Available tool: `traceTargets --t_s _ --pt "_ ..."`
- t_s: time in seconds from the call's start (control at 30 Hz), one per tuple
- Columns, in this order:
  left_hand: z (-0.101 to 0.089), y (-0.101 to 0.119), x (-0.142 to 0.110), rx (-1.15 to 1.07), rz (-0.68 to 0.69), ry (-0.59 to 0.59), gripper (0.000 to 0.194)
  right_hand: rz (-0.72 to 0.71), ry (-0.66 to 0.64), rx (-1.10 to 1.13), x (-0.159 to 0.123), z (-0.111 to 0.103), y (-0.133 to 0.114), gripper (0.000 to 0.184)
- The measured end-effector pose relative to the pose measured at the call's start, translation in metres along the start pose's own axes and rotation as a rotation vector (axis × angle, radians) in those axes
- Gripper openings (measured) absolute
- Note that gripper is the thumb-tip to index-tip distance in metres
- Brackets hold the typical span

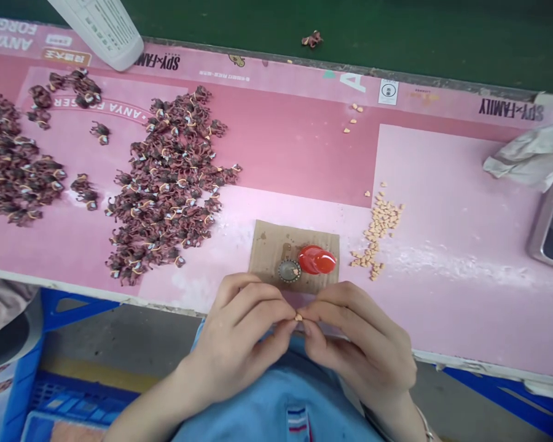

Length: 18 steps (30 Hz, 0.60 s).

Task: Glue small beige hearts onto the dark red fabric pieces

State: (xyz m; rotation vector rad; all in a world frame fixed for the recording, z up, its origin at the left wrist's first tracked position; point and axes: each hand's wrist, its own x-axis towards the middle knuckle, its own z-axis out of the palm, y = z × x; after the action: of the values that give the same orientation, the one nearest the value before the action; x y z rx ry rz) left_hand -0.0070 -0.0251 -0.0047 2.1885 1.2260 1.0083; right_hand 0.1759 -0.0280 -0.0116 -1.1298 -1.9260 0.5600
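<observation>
My left hand [239, 341] and my right hand [354, 344] meet at the near table edge, fingertips pinched together on one tiny tan piece [298, 317]. Just beyond them lies a small cardboard square [267, 242] carrying a red bottle [317, 260] on its side and a round grey cap [289, 271]. A scatter of small tan pieces [378, 230] lies to the right of the cardboard. A big heap of small dark-brown figures [170, 184] with orange and white details covers the table to the left.
A pink printed sheet [442, 202] covers the table. More dark-brown figures [13, 162] lie at far left. A white device [101, 27] sits at the back left, crumpled cloth [529, 153] and a metal tray [550, 227] at right. A blue crate [41, 380] stands below left.
</observation>
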Motion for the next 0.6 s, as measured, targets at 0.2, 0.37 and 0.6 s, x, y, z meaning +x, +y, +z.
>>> traceTargets --t_s 0.2,0.37,0.6 --pt "-0.013 -0.017 -0.012 0.201 -0.039 0.031 0.013 0.021 0.035 -0.05 0.006 -0.006 0.002 0.018" --pt "-0.046 -0.059 -0.043 0.61 -0.255 0.126 0.026 0.014 0.102 -0.296 0.009 -0.019 0.017 0.02" --pt "-0.058 -0.083 -0.048 0.55 -0.242 0.14 0.031 -0.049 0.089 -0.502 0.009 -0.025 0.036 0.018"
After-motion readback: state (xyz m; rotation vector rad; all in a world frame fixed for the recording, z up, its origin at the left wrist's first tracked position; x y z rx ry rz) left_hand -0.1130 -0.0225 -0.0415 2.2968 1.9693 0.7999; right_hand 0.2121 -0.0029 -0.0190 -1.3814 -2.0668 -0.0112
